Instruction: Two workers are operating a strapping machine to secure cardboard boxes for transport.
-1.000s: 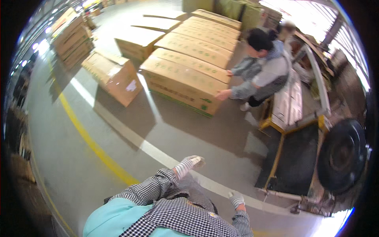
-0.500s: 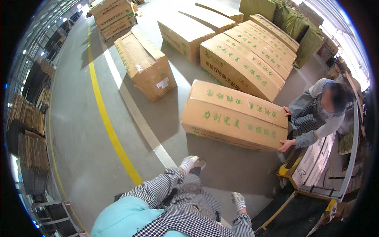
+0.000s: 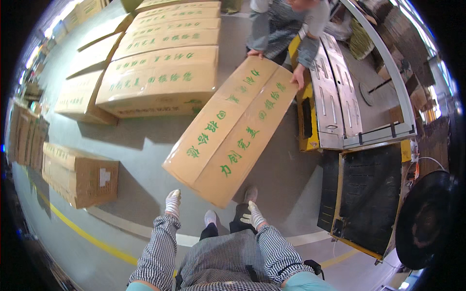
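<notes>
A long brown cardboard carton [image 3: 230, 133] with green lettering slants from the upper right toward me, its near end just ahead of my feet. A co-worker's hands [image 3: 298, 76] grip its far end. My left hand [image 3: 173, 202], in a white striped glove, is off the carton's near left corner with its fingers stretched forward. Right of the near end, my right hand [image 3: 253, 216], gloved alike, has its fingers apart. Neither hand visibly holds anything.
Long cartons [image 3: 160, 77] stand in a row at the far left. Another carton [image 3: 80, 175] stands on the floor at left. On the right are a machine with metal panels [image 3: 335, 92], a black bed [image 3: 369, 194] with a yellow edge, and a round black disc [image 3: 423, 220].
My view has swung right and come nearer the carton. The carton now slants with its near end toward me, the co-worker still holding the far end. Both my hands have reached forward.
</notes>
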The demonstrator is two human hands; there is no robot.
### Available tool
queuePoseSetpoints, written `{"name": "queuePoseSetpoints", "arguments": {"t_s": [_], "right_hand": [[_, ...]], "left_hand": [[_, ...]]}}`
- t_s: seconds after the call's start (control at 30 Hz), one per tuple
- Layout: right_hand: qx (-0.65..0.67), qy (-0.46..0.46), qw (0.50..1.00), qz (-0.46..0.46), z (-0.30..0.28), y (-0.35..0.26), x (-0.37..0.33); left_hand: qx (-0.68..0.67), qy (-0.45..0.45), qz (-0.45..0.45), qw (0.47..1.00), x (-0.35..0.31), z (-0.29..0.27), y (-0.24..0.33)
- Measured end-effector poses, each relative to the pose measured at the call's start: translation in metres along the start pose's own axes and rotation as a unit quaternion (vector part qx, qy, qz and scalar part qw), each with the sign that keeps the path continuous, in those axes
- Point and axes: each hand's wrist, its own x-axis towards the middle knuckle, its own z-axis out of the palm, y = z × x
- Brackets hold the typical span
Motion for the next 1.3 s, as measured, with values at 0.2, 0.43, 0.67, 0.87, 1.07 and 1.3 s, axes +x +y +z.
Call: {"name": "queuePoseSetpoints", "arguments": {"t_s": [0.2, 0.43, 0.67, 0.87, 1.07, 1.3], "right_hand": [[0.097, 0.024, 0.994, 0.034, -0.041, -0.100, 0.082], [0.176, 0.034, 0.963, -0.200, -0.087, -0.271, 0.166], [-0.130, 0.305, 0.893, -0.303, -0.127, -0.428, 0.239], [-0.256, 0.564, 0.784, -0.051, -0.059, -0.472, 0.272], [-0.252, 0.620, 0.724, -0.165, -0.086, -0.483, 0.289], [0.214, 0.293, 0.891, -0.274, -0.203, -0.500, 0.321]], "left_hand": [[0.014, 0.063, -0.007, 0.998, 0.038, 0.142, 0.033], [0.008, 0.060, 0.032, 0.998, 0.077, 0.272, 0.089], [-0.016, 0.045, 0.043, 0.998, 0.174, 0.356, 0.186], [0.017, -0.052, -0.002, 0.999, 0.258, 0.400, 0.207], [-0.010, -0.024, -0.099, 0.995, 0.331, 0.409, 0.162], [-0.196, -0.104, -0.199, 0.954, 0.385, 0.527, 0.124]]}}
